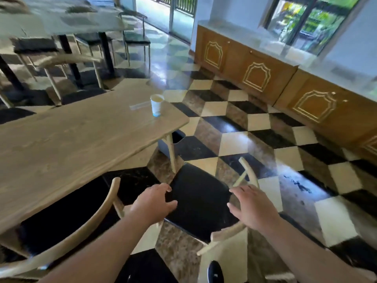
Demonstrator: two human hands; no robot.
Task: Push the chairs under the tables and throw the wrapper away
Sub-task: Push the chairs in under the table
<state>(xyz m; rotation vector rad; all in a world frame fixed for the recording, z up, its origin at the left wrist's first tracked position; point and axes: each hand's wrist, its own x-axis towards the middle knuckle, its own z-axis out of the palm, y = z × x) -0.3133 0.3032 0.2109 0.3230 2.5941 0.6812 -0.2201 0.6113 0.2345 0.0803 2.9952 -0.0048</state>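
A chair with a black seat [201, 198] and pale curved wooden back stands pulled out from the corner of the long wooden table [71, 144]. My left hand [155, 203] hovers open over the seat's left edge. My right hand [251, 207] is open above its right side, near the back rail. A second chair [67, 213] sits partly under the table to the left. On the table's far corner lie a clear wrapper [140, 105] and a white paper cup [156, 105].
A grey bin [175, 142] stands under the table's far corner. A wooden sideboard [265, 78] lines the right wall. Another table [61, 19] with dark-seated chairs [136, 39] is behind. The checkered floor [265, 144] stretches to the right.
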